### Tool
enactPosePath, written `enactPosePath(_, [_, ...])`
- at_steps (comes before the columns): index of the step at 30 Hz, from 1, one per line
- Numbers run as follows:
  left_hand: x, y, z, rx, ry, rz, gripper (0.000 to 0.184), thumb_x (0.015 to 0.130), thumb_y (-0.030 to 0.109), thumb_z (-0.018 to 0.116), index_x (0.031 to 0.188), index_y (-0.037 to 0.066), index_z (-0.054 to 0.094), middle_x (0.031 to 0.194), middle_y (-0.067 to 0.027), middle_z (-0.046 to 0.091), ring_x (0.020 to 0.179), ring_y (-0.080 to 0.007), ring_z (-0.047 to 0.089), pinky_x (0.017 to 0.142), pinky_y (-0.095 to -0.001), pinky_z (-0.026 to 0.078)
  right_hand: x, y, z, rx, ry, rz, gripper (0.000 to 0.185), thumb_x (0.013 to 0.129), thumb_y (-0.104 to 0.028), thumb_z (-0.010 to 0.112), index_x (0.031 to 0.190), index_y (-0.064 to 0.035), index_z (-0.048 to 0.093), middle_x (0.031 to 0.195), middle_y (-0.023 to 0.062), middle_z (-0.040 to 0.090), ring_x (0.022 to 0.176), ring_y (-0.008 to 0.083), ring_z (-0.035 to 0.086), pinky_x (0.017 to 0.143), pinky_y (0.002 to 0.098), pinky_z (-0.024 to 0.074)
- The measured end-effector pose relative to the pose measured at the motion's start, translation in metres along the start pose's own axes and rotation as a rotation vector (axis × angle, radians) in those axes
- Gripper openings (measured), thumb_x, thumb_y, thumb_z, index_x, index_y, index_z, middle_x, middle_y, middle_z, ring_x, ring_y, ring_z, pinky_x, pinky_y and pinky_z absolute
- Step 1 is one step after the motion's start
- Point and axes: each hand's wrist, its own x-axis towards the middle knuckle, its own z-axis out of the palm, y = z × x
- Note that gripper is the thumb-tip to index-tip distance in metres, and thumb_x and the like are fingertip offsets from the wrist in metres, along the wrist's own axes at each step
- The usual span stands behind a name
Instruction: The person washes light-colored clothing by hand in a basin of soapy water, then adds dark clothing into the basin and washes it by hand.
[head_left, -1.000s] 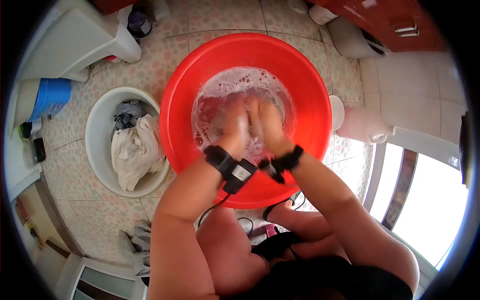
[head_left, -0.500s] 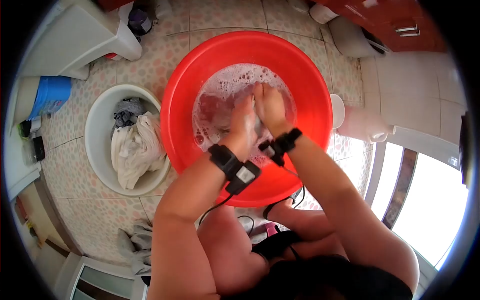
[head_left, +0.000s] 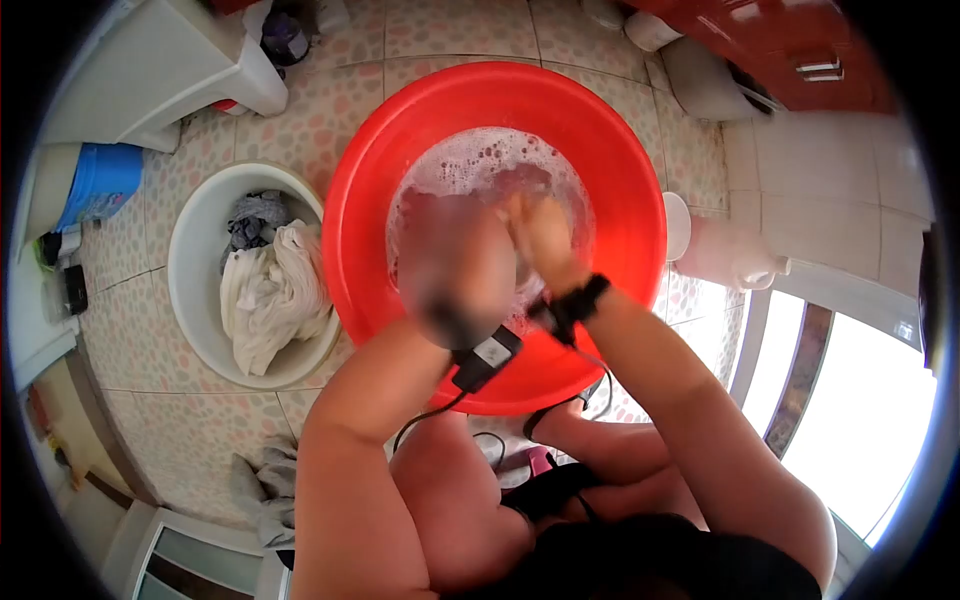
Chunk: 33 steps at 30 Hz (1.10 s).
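A large red basin (head_left: 620, 150) holds foamy, soapy water (head_left: 470, 150). Both of my hands are over that water, close beside each other. My left hand (head_left: 475, 250) is a blur, and its fingers cannot be made out. My right hand (head_left: 540, 235) lies just right of it, with the fingers curled in towards the left hand. Whatever sits between the two hands is hidden or too small to name. Each wrist wears a black strap with a small device and a cable.
Left of the basin stands a white tub (head_left: 190, 300) with cream cloth (head_left: 270, 300) and dark grey cloth (head_left: 255, 220). Grey fabric (head_left: 270, 495) lies on the tiled floor. A blue bucket (head_left: 105, 185) is at far left, a pink container (head_left: 725, 250) at right.
My left hand has gone from clear to blurred. The right hand has shifted slightly down and stays over the water. The tub and basin are where they were.
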Motion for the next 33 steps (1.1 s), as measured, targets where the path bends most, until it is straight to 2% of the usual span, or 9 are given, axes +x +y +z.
enactPosePath(2, [-0.018,0.02,0.012,-0.127,0.046,-0.326,0.036,0.088,0.037,0.043,0.09,0.004,0.057,0.084,-0.0064,0.057,0.079,-0.0183,0.053,0.073,-0.0319,0.043,0.016,0.007,-0.007,0.502,0.13,0.644,0.034,0.089,-0.026,0.04,0.077,0.002,0.055,0.072,0.0262,0.055,0.065,0.0381,0.055,0.059,0.0407,0.0427])
enactPosePath(4, [-0.005,0.016,-0.007,-0.063,0.006,-0.291,0.034,0.089,0.037,0.043,0.091,0.006,0.057,0.086,-0.0057,0.058,0.08,-0.0168,0.053,0.073,-0.0312,0.043,-0.011,-0.005,0.002,0.434,0.052,0.427,0.034,0.089,-0.026,0.04,0.076,0.0016,0.055,0.071,0.0251,0.056,0.065,0.0371,0.056,0.06,0.0435,0.0423])
enactPosePath(7, [0.02,0.001,-0.037,0.448,-0.229,0.192,0.032,0.089,0.037,0.043,0.093,0.009,0.057,0.088,-0.0046,0.058,0.081,-0.0145,0.053,0.073,-0.03,0.044,-0.026,0.0,0.011,0.333,-0.009,0.242,0.036,0.089,-0.028,0.039,0.076,0.0014,0.056,0.07,0.0249,0.056,0.065,0.0374,0.057,0.061,0.0457,0.0424])
enactPosePath(9, [-0.013,0.034,0.013,-0.091,-0.02,-0.392,0.034,0.089,0.039,0.043,0.092,0.008,0.057,0.087,-0.0046,0.058,0.081,-0.0152,0.053,0.073,-0.0303,0.044,-0.014,0.017,0.013,0.275,0.05,0.248,0.04,0.089,-0.032,0.038,0.078,0.0015,0.057,0.072,0.0266,0.056,0.063,0.0402,0.055,0.063,0.0443,0.0436])
enactPosePath(11, [-0.022,0.067,0.036,-0.129,-0.026,-0.474,0.036,0.089,0.041,0.043,0.092,0.007,0.057,0.087,-0.0045,0.057,0.082,-0.0158,0.054,0.072,-0.0306,0.045,0.002,0.043,0.006,0.453,0.064,0.508,0.04,0.09,-0.031,0.039,0.083,0.0009,0.061,0.072,0.0223,0.061,0.064,0.0363,0.058,0.063,0.0439,0.044])
enactPosePath(14, [-0.002,0.103,0.012,-0.358,-0.09,-0.359,0.032,0.09,0.031,0.046,0.105,0.004,0.054,0.101,-0.0057,0.057,0.096,-0.0173,0.053,0.086,-0.0315,0.042,0.002,0.06,-0.029,1.088,-0.055,0.75,0.039,0.093,-0.03,0.038,0.091,0.0012,0.062,0.083,0.0159,0.064,0.075,0.0292,0.061,0.07,0.041,0.0465])
enactPosePath(16, [0.01,0.11,-0.005,-0.414,-0.122,-0.295,0.03,0.09,0.027,0.047,0.106,0.003,0.053,0.103,-0.0058,0.057,0.098,-0.0171,0.053,0.088,-0.0315,0.041,0.0,0.073,-0.042,1.957,-0.098,0.699,0.039,0.094,-0.03,0.038,0.11,0.0013,0.054,0.102,0.0094,0.06,0.097,0.0235,0.055,0.091,0.035,0.0409])
enactPosePath(20, [0.002,0.127,-0.018,-0.305,-0.298,-0.063,0.027,0.089,0.019,0.048,0.11,0.002,0.051,0.108,-0.0074,0.056,0.101,-0.0167,0.052,0.09,-0.0299,0.039,-0.012,0.063,-0.073,1.894,-0.014,0.749,0.041,0.093,-0.031,0.039,0.119,-0.0006,0.045,0.12,0.0109,0.05,0.113,0.0224,0.046,0.1,0.0375,0.0322])
enactPosePath(33, [-0.015,0.146,-0.018,-0.188,-0.221,-0.009,0.023,0.09,0.02,0.049,0.105,0.003,0.051,0.103,-0.0032,0.054,0.096,-0.0106,0.049,0.085,-0.025,0.037,-0.015,0.087,-0.088,1.682,-0.042,0.453,0.023,0.084,-0.003,0.045,0.106,-0.0011,0.053,0.104,0.0084,0.058,0.098,0.0178,0.054,0.09,0.0296,0.0385])
